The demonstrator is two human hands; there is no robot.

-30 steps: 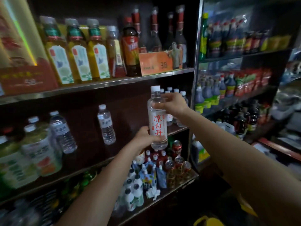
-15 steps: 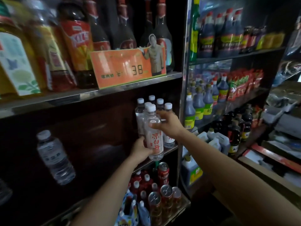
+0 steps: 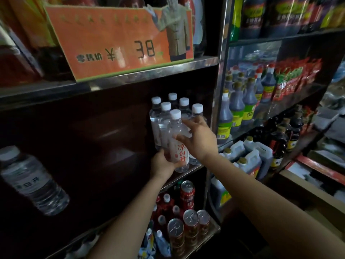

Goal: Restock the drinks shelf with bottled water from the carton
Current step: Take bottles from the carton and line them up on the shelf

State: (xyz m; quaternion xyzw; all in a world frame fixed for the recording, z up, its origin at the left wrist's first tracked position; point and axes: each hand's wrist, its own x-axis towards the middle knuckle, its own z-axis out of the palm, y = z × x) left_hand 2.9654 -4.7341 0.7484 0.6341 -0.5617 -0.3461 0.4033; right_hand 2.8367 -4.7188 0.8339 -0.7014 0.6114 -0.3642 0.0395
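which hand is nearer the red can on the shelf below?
Left. The left hand grips the water bottle at its base, just above the red can. The right hand holds the bottle's shoulder, higher up.

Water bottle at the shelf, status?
Left hand and right hand grip clear red-lettered water bottle. Bottle upright at shelf edge. White-capped bottles crowd behind.

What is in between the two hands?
In the head view, a water bottle with red writing stands between them: the left hand grips its bottom, the right hand its upper part.
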